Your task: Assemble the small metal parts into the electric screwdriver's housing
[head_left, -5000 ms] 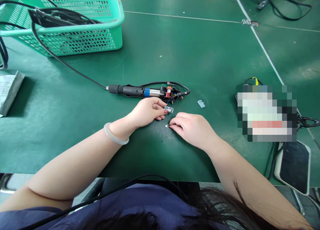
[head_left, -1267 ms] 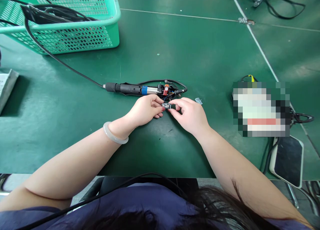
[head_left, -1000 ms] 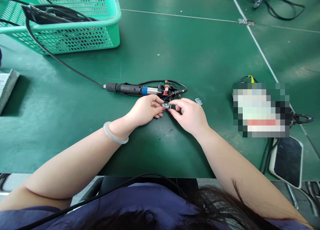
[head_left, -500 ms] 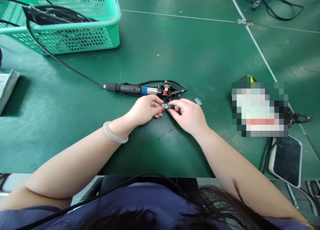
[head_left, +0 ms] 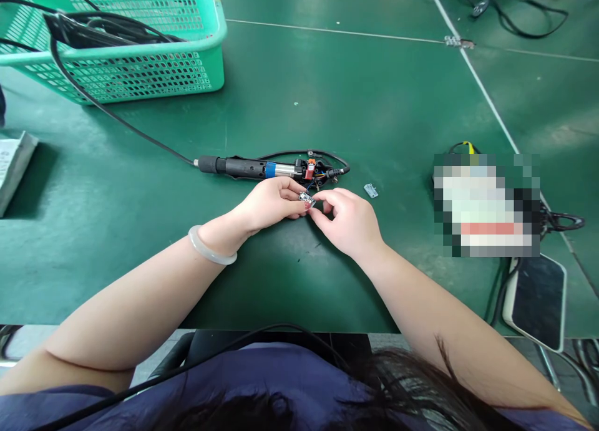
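As the head view shows, the left hand (head_left: 274, 200) pinches a small rectangular component (head_left: 305, 198); the right hand (head_left: 349, 222) has fingertips at its right edge, grip unclear. Just beyond, the corded handheld tool (head_left: 243, 166) lies open, not yet closed; a grey plate (head_left: 370, 190) lies apart, right.

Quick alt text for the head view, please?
The left hand pinches a small electrical component while the right hand is at its edge. Just beyond, an opened black handheld tool lies on a green table; a green plastic basket stands upper left.
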`<state>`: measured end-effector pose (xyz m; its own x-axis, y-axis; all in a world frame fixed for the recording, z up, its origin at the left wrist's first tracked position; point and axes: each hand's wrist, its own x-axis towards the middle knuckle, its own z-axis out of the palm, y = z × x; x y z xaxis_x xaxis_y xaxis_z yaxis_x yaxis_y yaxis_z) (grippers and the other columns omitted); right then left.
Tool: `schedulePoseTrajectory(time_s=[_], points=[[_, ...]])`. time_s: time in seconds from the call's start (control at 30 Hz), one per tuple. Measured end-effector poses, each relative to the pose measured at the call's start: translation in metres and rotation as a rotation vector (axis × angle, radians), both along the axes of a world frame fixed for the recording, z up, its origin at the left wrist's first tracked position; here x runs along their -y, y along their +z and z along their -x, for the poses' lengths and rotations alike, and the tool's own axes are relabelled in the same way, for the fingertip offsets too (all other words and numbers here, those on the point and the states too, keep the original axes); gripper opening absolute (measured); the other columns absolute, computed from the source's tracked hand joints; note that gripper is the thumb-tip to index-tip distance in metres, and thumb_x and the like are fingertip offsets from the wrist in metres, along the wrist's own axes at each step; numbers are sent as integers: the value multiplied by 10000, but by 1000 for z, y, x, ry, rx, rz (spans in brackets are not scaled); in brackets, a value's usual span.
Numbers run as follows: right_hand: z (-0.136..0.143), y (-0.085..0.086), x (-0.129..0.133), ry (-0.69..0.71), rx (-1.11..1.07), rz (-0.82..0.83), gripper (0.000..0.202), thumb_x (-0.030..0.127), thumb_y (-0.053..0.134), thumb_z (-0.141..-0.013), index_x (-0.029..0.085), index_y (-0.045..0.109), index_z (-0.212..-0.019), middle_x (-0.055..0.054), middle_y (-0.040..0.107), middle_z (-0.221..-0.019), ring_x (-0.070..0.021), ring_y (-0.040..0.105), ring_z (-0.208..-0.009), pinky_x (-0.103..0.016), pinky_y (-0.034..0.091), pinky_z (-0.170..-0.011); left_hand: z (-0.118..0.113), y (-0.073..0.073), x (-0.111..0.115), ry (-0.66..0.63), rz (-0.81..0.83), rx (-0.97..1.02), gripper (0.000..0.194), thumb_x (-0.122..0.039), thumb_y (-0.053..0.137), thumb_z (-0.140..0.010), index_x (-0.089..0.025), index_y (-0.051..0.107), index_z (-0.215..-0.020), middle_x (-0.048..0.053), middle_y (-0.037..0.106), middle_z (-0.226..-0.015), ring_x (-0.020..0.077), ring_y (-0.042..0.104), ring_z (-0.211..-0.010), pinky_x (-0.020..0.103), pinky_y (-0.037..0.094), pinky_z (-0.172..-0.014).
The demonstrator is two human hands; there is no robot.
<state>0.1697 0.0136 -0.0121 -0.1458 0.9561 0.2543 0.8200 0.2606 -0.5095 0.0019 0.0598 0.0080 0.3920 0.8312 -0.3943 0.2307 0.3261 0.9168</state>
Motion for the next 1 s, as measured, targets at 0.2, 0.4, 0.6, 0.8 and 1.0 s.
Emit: schedulePoseTrajectory(time_s=[0.2, 0.4, 0.6, 0.8, 1.0], points=[[11, -3, 1, -51, 43, -68, 155, 324, 618, -819, 180, 670, -841, 18, 553, -678, -115, 475, -585, -243, 305, -527, 0, 0, -1, 17, -26, -31, 264, -337, 696, -767, -127, 605, -896, 46, 696, -790, 123, 666, -726, 248, 543, -697], [11, -1, 0, -14, 36, -61, 181, 363, 634, -826, 196, 678, -877, 18, 579, -699, -124, 509, -607, -249, 343, -538, -2, -2, 1, 60, -27, -59, 166, -219, 677, -785, -130, 596, -900, 30, 689, -726, 102, 663, -660, 222, 536, -667], [-7, 4, -15, -29, 84, -269, 390, 331, 605, -843, 174, 598, -1200, -105, 599, -1224, -253, 492, -1154, -399, 382, -973, -2, -3, 1, 53, -44, -41, 159, -178, 650, -799, -122, 577, -928, 51, 698, -752, 139, 695, -743, 277, 556, -750], [-13, -5, -20, -19, 173, -114, 555, 234, 573, -825, 134, 462, -1360, -134, 566, -1278, -294, 465, -1209, -530, 270, -1076, 10, 3, -1, -74, -163, -189, 178, -224, 621, -800, -139, 579, -950, 70, 717, -819, 153, 696, -740, 296, 548, -744], [14, 6, 4, 122, 198, -9, 578, 330, 636, -829, 51, 500, -1316, -163, 609, -1094, -283, 554, -1020, -417, 462, -902, 49, 31, 5, -491, -360, -545, 229, -314, 556, -804, -206, 631, -992, 6, 726, -825, 163, 677, -741, 260, 503, -688]])
